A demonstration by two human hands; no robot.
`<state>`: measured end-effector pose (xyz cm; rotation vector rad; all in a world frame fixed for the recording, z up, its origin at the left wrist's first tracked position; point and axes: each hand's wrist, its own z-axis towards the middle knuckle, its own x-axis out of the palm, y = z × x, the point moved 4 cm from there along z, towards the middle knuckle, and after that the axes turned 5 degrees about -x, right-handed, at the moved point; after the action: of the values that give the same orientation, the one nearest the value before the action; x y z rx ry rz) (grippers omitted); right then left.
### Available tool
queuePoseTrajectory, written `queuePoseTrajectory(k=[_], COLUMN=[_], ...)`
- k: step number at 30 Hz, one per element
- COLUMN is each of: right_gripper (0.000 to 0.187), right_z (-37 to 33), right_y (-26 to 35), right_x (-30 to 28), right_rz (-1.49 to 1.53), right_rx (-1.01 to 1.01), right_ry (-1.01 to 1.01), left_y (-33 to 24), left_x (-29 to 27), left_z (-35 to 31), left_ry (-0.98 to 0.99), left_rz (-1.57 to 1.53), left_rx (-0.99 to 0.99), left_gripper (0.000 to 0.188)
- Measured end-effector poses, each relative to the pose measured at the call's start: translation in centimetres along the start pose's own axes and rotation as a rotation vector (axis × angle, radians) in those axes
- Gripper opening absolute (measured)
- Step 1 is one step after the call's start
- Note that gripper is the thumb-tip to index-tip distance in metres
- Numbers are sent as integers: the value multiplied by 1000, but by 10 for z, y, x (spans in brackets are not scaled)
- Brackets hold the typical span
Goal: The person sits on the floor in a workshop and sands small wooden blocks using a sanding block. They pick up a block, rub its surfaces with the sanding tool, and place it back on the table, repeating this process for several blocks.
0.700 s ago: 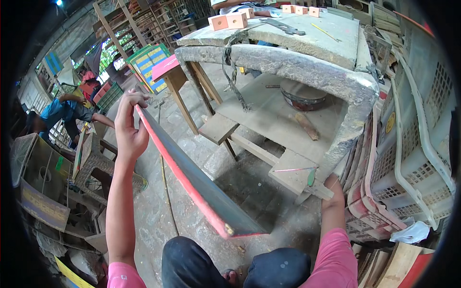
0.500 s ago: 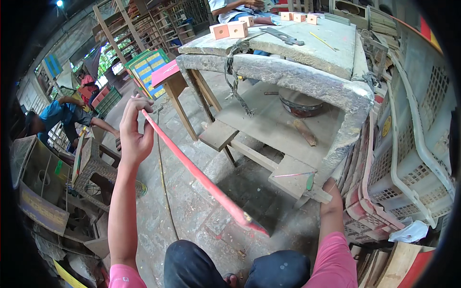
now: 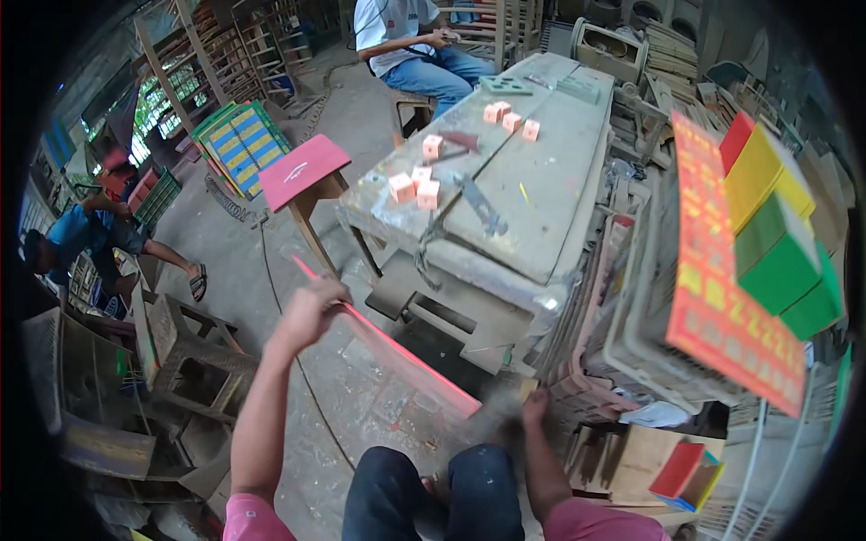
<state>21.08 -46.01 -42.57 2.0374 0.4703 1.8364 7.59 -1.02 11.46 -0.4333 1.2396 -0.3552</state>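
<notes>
My left hand (image 3: 314,311) is closed on the upper edge of a thin red board (image 3: 410,365), seen almost edge-on. The board slants down to the right in front of my knees, above the floor. My right hand (image 3: 535,406) is low by the right end of the board, below the bench corner. Its fingers are closed around something with a pale tan end; a dark blur beside it hides what it is.
A grey worktable (image 3: 559,216) ahead bears several small pink blocks (image 3: 401,187) and a flat metal tool (image 3: 483,206). Stacked plastic crates (image 3: 586,361) and a red printed panel (image 3: 722,298) stand right. A pink-topped stool (image 3: 305,169) is left of the table. Two seated people are farther off.
The view has shifted, showing more of the tabletop and the right side. The red board has turned, and my left hand has moved lower and rightward. My right hand has come out from beside the bench leg.
</notes>
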Motion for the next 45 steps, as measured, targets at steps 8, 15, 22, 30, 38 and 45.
queuePoseTrajectory(k=[8, 15, 22, 30, 38, 45], right_gripper=[9, 13, 16, 20, 38, 26], right_z=[-293, -409, -357, -301, -275, -296], right_y=[217, 407, 422, 318, 100, 7], right_x=[28, 172, 351, 617, 910, 1022], right_rz=[-1907, -1652, -1661, -1379, -1184, -924], right_rx=[272, 792, 686, 590, 219, 66], right_ry=[-18, -500, -16, 13, 975, 1284], left_y=[-117, -214, -274, -248, -122, -35], left_x=[33, 76, 186, 83, -283, -408], left_z=[-10, -1, -18, -38, -78, -58], left_ry=[109, 273, 430, 193, 347, -398], left_rz=[-56, -123, 132, -737, -1964, -1523], left_rx=[60, 6, 145, -196, -1004, -932], left_gripper=[14, 14, 19, 52, 45, 11])
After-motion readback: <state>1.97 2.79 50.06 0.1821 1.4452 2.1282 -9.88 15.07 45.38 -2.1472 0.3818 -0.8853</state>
